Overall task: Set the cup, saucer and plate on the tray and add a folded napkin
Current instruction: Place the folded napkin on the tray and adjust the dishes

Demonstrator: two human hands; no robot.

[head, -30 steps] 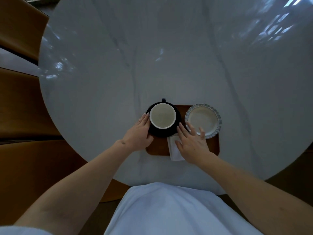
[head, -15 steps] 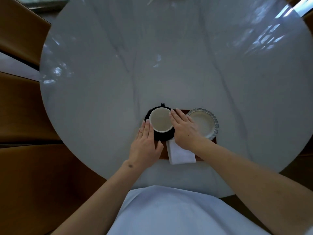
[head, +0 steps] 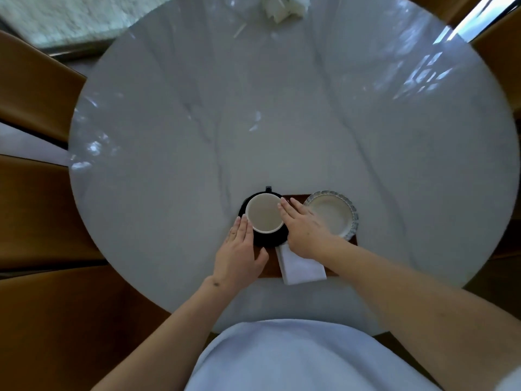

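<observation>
A: Item one, left hand (head: 239,255)?
B: Fingers straight and together, laid flat against the left side of the cup (head: 264,212), over the dark saucer (head: 269,239). It grips nothing.

A: Right hand (head: 306,232)?
B: Fingers extended, slightly spread, tips touching the cup's right rim; the palm lies over the tray (head: 293,197) between saucer and plate (head: 335,214).

A: Positions of the set?
B: Cup upright on the saucer at the tray's left end, handle pointing away. Scalloped pale plate at the right end. Folded white napkin (head: 301,268) at the near edge, overhanging toward the person, partly under the right wrist.

A: Surface, room?
B: Round grey-white marble table (head: 282,122), veined, with window reflections. Brown chairs (head: 36,88) around it. White crumpled papers (head: 284,5) at the far edge.

A: Labels, writing?
B: None legible.
</observation>
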